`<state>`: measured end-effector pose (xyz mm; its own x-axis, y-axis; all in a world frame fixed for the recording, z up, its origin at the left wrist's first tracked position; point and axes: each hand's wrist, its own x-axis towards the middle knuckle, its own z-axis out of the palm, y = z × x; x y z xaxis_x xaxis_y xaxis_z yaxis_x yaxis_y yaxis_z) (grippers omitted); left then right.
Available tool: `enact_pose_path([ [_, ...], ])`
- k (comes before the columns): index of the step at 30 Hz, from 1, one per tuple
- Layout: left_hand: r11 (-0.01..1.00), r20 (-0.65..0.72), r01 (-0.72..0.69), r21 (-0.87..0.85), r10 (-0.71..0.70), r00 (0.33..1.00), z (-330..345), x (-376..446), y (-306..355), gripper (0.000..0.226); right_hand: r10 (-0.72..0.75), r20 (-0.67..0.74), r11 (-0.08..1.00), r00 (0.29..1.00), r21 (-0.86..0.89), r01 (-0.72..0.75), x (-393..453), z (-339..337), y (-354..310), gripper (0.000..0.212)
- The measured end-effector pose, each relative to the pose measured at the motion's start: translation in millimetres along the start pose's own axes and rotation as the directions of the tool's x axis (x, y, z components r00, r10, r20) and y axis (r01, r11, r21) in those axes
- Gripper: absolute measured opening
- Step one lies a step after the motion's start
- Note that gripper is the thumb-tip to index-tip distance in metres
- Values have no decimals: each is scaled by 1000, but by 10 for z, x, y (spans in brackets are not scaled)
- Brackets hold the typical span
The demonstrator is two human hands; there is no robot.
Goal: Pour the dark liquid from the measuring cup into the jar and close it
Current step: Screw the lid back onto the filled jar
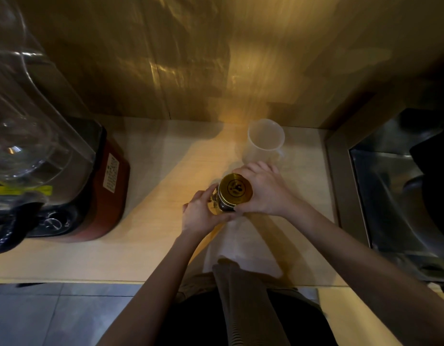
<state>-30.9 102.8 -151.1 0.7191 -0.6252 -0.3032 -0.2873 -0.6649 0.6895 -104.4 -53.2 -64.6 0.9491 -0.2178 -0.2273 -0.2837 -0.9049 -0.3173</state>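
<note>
A jar (227, 207) with dark contents stands upright on the light wooden counter (151, 245), a gold lid (235, 188) with a dark emblem on top of it. My left hand (202, 213) grips the jar's left side near a metal clasp. My right hand (264, 189) wraps around the lid and the jar's right side. A translucent white measuring cup (264, 141) stands just behind my right hand, near the wall, and looks empty.
A blender with a red base (101, 196) and a clear pitcher (23, 126) fills the left of the counter. A steel sink (395, 196) lies to the right. A pale cloth (243, 245) lies under my forearms.
</note>
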Motion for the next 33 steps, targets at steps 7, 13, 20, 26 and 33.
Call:
enact_pose_path([
  [7, 1000, -8, 3, 3, -3, 1000, 0, -4, 13, 91, 50, 6, 993, 999, -106, -49, 12, 37, -89, 81],
  [13, 1000, -9, -2, 31, 2, 1000, -10, -9, 16, 88, 158, -45, 960, 986, -226, -165, -58, 67, -176, 84],
  [20, 1000, -9, -12, 2, 12, 1000, -8, -13, 16, 92, 179, -27, 955, 984, -236, -180, -253, -3, -49, 57],
  [26, 1000, 4, -26, 8, 26, 1000, 15, 6, 20, 95, 68, 20, 997, 997, -31, -68, -168, 36, -1, 93],
  [33, 982, -74, -175, -65, 170, 983, 22, 19, 75, 95, 0, 98, 1000, 995, -7, 0, -31, 34, -37, 88],
])
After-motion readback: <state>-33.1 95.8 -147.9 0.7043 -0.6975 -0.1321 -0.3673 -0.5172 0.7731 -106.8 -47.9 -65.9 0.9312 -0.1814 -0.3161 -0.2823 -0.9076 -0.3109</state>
